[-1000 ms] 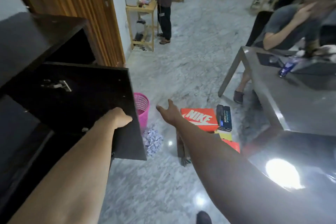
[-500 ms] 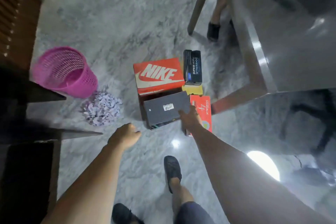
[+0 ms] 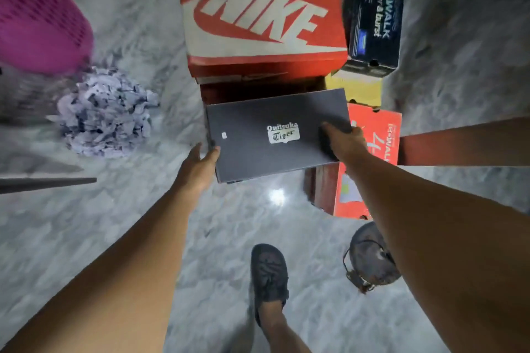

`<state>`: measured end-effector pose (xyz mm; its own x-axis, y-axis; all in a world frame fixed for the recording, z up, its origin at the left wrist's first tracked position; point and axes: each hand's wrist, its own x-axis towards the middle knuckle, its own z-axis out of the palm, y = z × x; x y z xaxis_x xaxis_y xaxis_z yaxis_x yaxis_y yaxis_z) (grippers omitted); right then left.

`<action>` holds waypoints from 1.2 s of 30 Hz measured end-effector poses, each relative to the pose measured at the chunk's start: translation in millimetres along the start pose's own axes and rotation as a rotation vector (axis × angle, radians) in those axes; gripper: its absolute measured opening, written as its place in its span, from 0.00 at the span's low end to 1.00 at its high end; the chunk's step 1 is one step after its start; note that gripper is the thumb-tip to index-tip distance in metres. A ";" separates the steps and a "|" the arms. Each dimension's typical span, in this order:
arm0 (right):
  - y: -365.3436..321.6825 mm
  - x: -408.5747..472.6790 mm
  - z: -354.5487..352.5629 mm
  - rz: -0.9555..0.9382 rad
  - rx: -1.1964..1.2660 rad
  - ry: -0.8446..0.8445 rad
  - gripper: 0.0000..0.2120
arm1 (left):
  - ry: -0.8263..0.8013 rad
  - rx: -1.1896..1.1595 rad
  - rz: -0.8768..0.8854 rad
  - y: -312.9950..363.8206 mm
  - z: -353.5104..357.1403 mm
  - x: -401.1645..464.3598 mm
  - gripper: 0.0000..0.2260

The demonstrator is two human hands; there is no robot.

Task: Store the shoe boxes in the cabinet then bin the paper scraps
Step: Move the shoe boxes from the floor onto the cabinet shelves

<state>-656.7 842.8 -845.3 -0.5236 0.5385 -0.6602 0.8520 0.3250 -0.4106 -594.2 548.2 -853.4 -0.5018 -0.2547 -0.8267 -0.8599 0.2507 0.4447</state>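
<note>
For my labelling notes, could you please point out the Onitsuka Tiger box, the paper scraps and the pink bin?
Onitsuka Tiger box point(image 3: 258, 135): head view, grey lid.
Paper scraps point(image 3: 106, 112): head view, middle of pile.
Pink bin point(image 3: 37, 23): head view, mesh wall.

We look down on a grey-white marble floor point(image 3: 120, 238), glossy, with one bright lamp reflection point(image 3: 276, 197) near its middle.

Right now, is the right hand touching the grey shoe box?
Touching. The head view shows the right hand wrapped over the grey shoe box at its right end.
</note>
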 end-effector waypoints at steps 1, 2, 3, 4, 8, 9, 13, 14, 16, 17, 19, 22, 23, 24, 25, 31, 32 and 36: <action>4.3 2.7 4.9 -0.017 -0.006 -0.024 0.36 | -0.009 -0.084 0.017 -5.7 7.2 4.7 0.24; 7.7 0.6 7.1 -0.027 -0.016 -0.039 0.35 | -0.015 -0.153 0.034 -11.5 13.7 4.9 0.22; 12.0 -3.0 8.5 -0.039 -0.025 -0.047 0.34 | -0.008 -0.213 0.043 -18.4 18.2 2.7 0.21; 16.1 -10.6 8.9 -0.060 -0.041 -0.044 0.33 | 0.001 -0.270 0.046 -24.1 19.9 -4.4 0.21; 31.7 -68.7 15.7 -0.236 -0.098 -0.009 0.29 | 0.063 -0.392 0.049 -67.8 -1.0 -51.1 0.18; 34.9 -91.7 22.3 -0.269 -0.106 -0.019 0.28 | 0.098 -0.406 0.040 -84.7 -12.9 -65.1 0.18; 49.0 -185.1 72.0 -0.398 -0.229 -0.170 0.31 | 0.218 -0.581 -0.092 -177.2 -75.5 -121.5 0.22; 52.3 -209.3 89.3 -0.416 -0.280 -0.234 0.30 | 0.251 -0.649 -0.134 -204.9 -92.5 -134.6 0.21; 63.5 -253.8 133.8 -0.493 -0.359 -0.346 0.29 | 0.334 -0.771 -0.193 -269.0 -125.8 -155.7 0.21; 69.9 -276.9 160.0 -0.530 -0.386 -0.387 0.30 | 0.382 -0.819 -0.205 -299.7 -144.1 -165.7 0.21; 82.3 -319.5 215.9 -0.585 -0.453 -0.479 0.29 | 0.472 -0.898 -0.201 -355.1 -181.0 -180.0 0.21; 96.5 -376.7 315.1 -0.704 -0.491 -0.621 0.27 | 0.658 -0.960 -0.206 -443.7 -232.1 -176.4 0.22; 101.7 -391.6 352.8 -0.744 -0.483 -0.664 0.27 | 0.721 -0.953 -0.216 -475.2 -247.4 -168.6 0.23; 106.6 -405.7 389.8 -0.790 -0.474 -0.714 0.26 | 0.779 -0.941 -0.236 -509.5 -260.9 -157.7 0.22; 111.0 -419.1 428.8 -0.844 -0.462 -0.754 0.25 | 0.791 -0.956 -0.246 -535.9 -271.6 -146.5 0.19; 128.6 -483.4 632.2 -1.156 -0.408 -0.982 0.31 | 1.243 -1.141 -0.270 -635.0 -339.9 -79.2 0.22; 133.1 -488.6 657.6 -1.211 -0.396 -1.016 0.33 | 1.261 -1.164 -0.320 -646.2 -346.3 -65.2 0.24; 141.9 -498.1 736.9 -1.276 -0.329 -1.053 0.37 | 1.512 -1.142 -0.293 -681.3 -364.7 -14.0 0.40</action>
<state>-279.8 47.7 -1038.2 -0.4912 -0.8494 -0.1930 -0.1946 0.3230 -0.9262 -35.6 40.3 -1019.0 0.5380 -0.8074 -0.2423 -0.2488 -0.4267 0.8695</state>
